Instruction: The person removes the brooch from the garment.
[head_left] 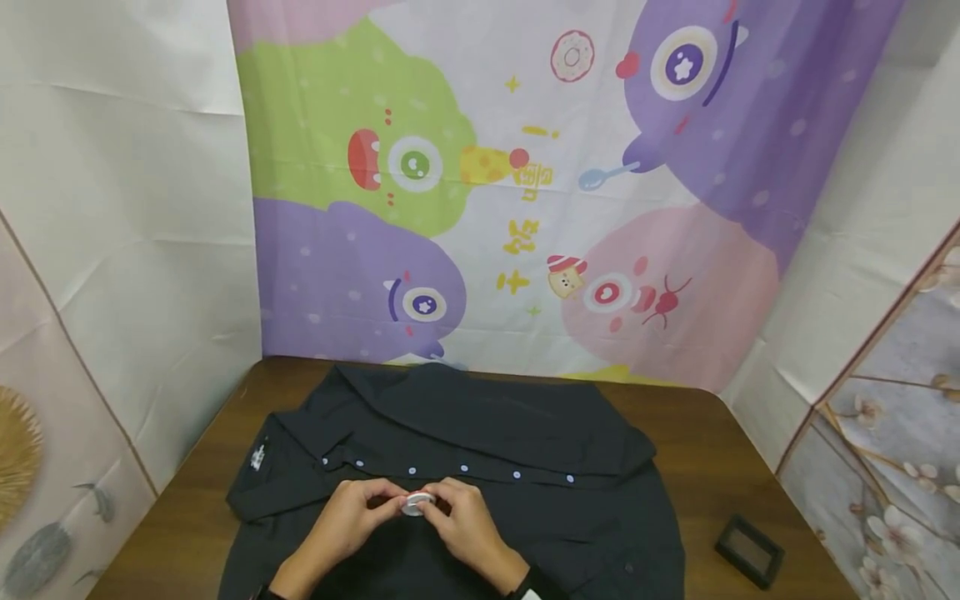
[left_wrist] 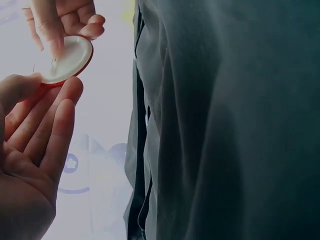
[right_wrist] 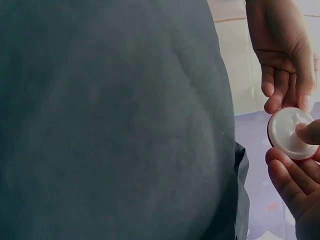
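Observation:
A round badge (head_left: pixel 417 502) with a white back and a red rim is held between both hands, over a dark shirt (head_left: pixel 510 425) spread on the table. My left hand (head_left: pixel 351 518) pinches its edge between thumb and fingers. From the other side my right hand (head_left: pixel 471 527) grips it, and in the right wrist view its thumb lies on the back of the badge (right_wrist: pixel 284 131), over a small raised pin part. The badge's front face is turned away. A row of pale buttons (head_left: pixel 464 468) runs across the shirt just beyond the hands.
A small black rectangular case (head_left: pixel 750 552) lies on the brown wooden table (head_left: pixel 708 458) to the right of the shirt. A cartoon-printed cloth (head_left: pixel 517 317) hangs behind the table's far edge, with white sheeting (head_left: pixel 157 250) on the left.

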